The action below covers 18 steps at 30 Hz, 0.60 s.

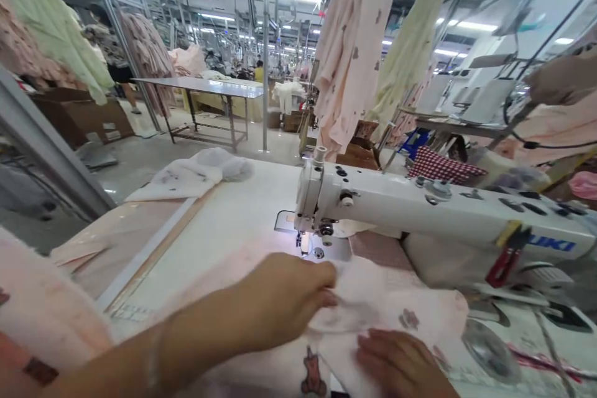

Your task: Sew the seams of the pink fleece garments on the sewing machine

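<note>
My left hand (pixel 284 298) reaches across the table and pinches the edge of a pale pink printed cloth (pixel 396 311), just in front of the needle area. The fingers are curled together on the fabric. Lower down, my right hand (pixel 401 364) lies on the same cloth with its fingers pressed flat on it. The cloth lies spread under the head of a white sewing machine (pixel 420 205), close to its presser foot (pixel 305 245).
A white folded piece (pixel 191 174) lies at the table's far left. Pink and cream garments (pixel 354 43) hang overhead. A red checked cloth (pixel 441 168) lies behind the machine. A long metal table (pixel 205 87) stands farther back in the hall.
</note>
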{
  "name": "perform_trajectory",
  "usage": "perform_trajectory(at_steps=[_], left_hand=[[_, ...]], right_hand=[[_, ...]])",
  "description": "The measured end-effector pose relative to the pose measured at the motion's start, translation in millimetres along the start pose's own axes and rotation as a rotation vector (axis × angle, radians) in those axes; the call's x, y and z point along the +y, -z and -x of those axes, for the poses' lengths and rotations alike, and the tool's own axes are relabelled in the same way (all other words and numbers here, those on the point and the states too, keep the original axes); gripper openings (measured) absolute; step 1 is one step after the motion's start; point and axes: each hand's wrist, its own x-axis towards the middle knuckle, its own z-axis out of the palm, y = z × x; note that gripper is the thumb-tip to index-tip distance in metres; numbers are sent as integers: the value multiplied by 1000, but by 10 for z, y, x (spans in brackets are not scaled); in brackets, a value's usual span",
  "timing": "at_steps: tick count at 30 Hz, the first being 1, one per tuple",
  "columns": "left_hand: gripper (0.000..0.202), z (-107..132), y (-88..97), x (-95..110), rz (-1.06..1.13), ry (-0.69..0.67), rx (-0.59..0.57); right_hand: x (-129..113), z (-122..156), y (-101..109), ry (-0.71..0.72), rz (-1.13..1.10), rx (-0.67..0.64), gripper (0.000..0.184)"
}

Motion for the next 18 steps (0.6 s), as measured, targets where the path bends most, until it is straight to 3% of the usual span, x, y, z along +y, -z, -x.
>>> perform_trajectory(at_steps=[3, 5, 7, 9, 12, 15, 18], left_hand=[[15, 526, 241, -377, -77, 219, -93], [6, 779, 240, -638, -178, 316, -98], [7, 938, 167, -818, -209, 341, -75], [6, 1020, 90, -902, -133, 343, -48], [4, 1063, 36, -914, -1, 341, 6], [9, 1090, 34, -893, 36, 313, 78], [9, 1148, 37, -895, 62, 291, 143]], right_hand=[[249, 229, -98, -252, 221, -49, 37], [399, 299, -44, -383, 322, -53, 30], [455, 185, 58, -403, 296, -29, 26], [392, -133, 150, -339, 139, 7, 25], [161, -836, 135, -203, -160, 72, 26], [-25, -1502, -119, -126, -425, 84, 35], [-53, -1895, -410, -117, -516, 34, 23]])
